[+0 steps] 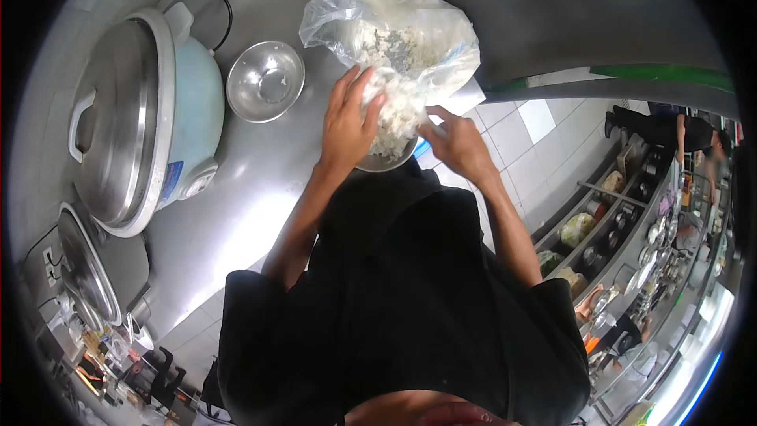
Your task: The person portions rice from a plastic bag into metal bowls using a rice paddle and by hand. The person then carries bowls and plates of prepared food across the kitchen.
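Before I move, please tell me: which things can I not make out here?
All in the head view:
- Inside of the large cooker: hidden by its lid.
- Bottom of the bowl near the hands: covered by white food.
- Whether the right hand grips anything: its fingers hide this.
- Most contents of the far rack: too small.
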### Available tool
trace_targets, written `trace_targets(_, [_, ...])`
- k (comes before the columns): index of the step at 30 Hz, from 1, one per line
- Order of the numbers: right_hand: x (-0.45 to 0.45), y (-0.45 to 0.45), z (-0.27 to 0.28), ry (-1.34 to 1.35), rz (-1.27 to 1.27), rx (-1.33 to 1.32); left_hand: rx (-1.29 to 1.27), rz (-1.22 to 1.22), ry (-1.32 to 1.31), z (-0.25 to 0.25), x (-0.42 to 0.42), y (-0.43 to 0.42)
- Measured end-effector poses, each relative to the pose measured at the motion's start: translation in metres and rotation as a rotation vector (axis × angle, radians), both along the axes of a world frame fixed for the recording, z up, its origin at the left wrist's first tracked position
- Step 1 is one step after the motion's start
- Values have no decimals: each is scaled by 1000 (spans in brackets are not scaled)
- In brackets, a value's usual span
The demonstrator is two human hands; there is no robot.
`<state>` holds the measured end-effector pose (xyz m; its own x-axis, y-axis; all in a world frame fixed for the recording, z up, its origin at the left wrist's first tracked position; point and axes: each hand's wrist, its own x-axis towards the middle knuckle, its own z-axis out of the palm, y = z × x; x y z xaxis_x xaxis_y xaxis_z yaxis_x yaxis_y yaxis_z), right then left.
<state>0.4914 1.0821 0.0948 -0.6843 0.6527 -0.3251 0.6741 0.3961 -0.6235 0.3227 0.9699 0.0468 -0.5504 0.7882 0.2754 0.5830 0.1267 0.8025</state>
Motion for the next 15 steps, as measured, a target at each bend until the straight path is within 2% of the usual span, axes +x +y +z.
trace_targets(2, [2, -10, -18, -83, 138, 224, -26, 24, -14, -21, 8, -22])
trace_targets(3, [2, -12, -25, -84, 141, 219, -44, 48, -23, -28, 12, -30])
trace_targets(6, [1, -12, -33, -109, 183, 451, -104, 57, 60, -40, 15, -47])
trace_targets(9, [8, -4, -33, -17, 142, 563, -130, 36, 58, -37, 10, -57])
trace_targets(10, [11, -3, -31, 7, 104, 510, -125, 46, 55, -39, 8, -59])
trace_targets(12, [16, -3, -27, 28, 110, 558, -15, 151, 24, -46, 5, -62])
trace_targets(15, [29, -9, -23, 19, 169, 618, -111, 300, -137, -54, 7, -70])
